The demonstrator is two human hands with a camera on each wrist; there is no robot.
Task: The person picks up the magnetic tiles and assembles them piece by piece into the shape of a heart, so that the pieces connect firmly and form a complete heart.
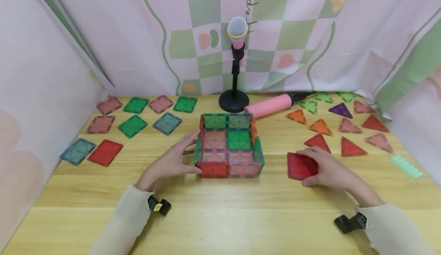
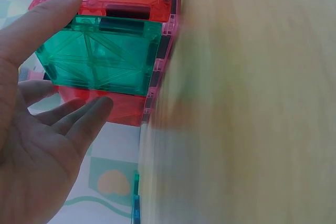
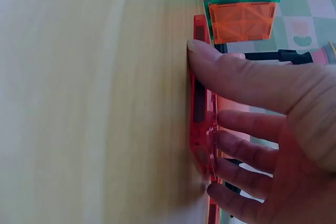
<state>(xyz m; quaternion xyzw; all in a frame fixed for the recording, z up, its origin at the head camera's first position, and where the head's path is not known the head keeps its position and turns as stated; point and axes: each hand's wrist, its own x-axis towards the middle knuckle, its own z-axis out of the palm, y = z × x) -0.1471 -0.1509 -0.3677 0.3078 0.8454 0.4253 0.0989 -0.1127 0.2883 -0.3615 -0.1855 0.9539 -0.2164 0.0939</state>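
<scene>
On the wooden surface (image 1: 227, 220) the step in hand looks to me like fetching another piece for the tile box (image 1: 213, 169), which sits near the middle, walled one tile high on every side. Bare wood runs from the box to the front edge and lies between box and right hand; toward the back edge it's tighter, with a microphone stand (image 1: 234, 101) and a pink cylinder (image 1: 270, 105) close behind. The left hand (image 1: 170, 162) isn't clenched: its thumb touches the box's front-left corner and its fingers reach loosely along the left wall, perhaps to steady it. The right hand (image 1: 329, 167), nearer the surface's right edge, pinches a red square tile (image 1: 299, 166) between thumb and fingers; whether that's off the wood I can't tell. I'd say the next move calls for a short leftward carry and a gentle meeting of edges, since those thin walls could shift if bumped. Just behind the right hand lies a red triangle (image 1: 317, 141), easily nudged by the knuckles.
</scene>
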